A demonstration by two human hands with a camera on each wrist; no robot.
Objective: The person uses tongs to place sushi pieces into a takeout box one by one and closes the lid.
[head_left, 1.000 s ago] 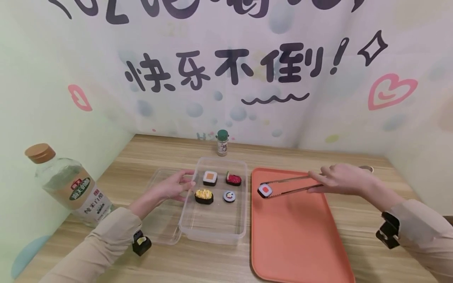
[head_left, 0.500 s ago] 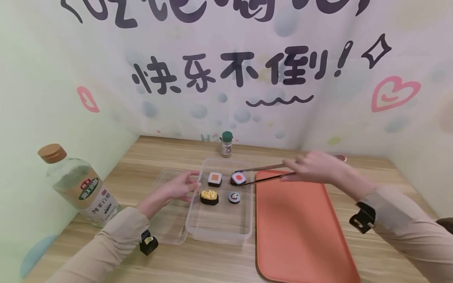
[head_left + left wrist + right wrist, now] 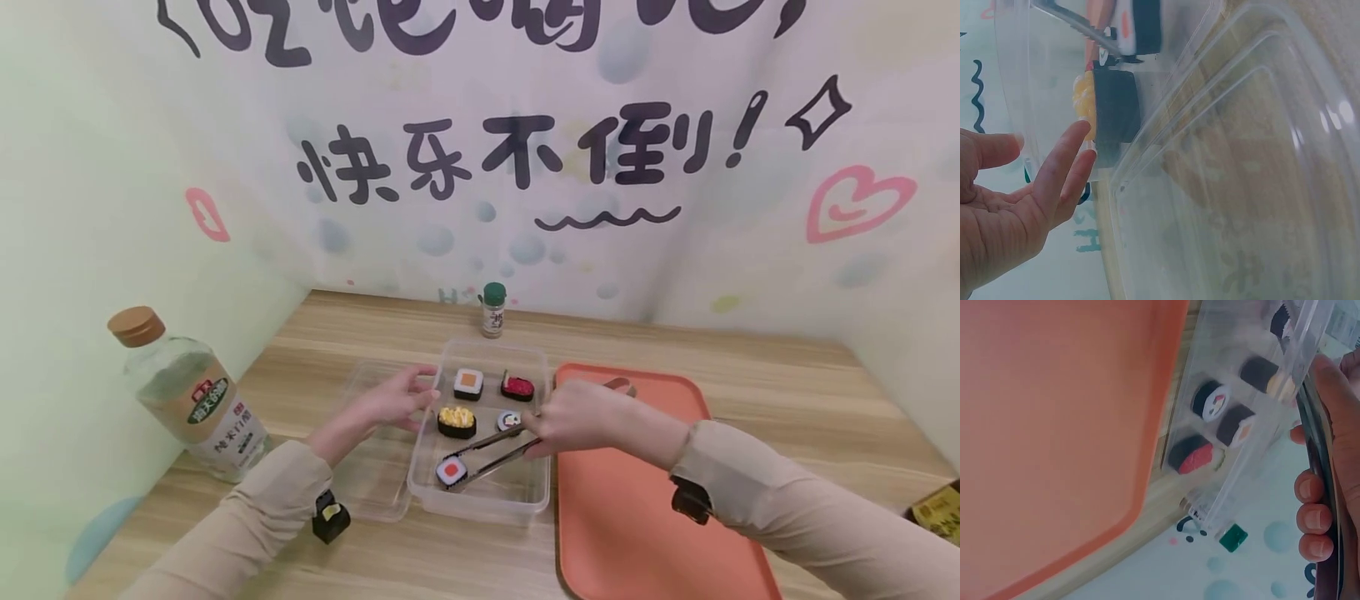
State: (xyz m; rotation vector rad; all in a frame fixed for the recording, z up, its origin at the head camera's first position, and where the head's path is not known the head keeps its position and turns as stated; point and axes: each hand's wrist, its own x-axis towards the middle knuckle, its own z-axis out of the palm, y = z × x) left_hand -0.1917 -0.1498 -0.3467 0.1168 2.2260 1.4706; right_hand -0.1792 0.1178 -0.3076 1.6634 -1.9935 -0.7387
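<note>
My right hand (image 3: 585, 417) grips metal tongs (image 3: 501, 456), their tips pinching a square sushi roll with a red centre (image 3: 451, 472) low inside the clear plastic box (image 3: 480, 505). In the right wrist view, several fingers (image 3: 1314, 519) curl round the handle. My left hand (image 3: 393, 403) rests against the box's left side, fingers loosely extended, as the left wrist view shows. Also in the box are a yellow-topped sushi (image 3: 457, 422), an orange-centred roll (image 3: 468, 383), a red-topped sushi (image 3: 517, 386) and a round roll (image 3: 508, 420), partly hidden by the right hand.
An orange tray (image 3: 637, 517) lies right of the box. The clear lid (image 3: 375, 492) lies under the left hand. A large vinegar bottle (image 3: 195, 400) stands left, a green-capped shaker (image 3: 492, 310) behind. A dark and yellow object (image 3: 937, 510) shows at the right edge.
My right hand has carried the red-centred roll in the tongs leftward from above the tray, over the box and down to its front left. The left hand has stayed at the box.
</note>
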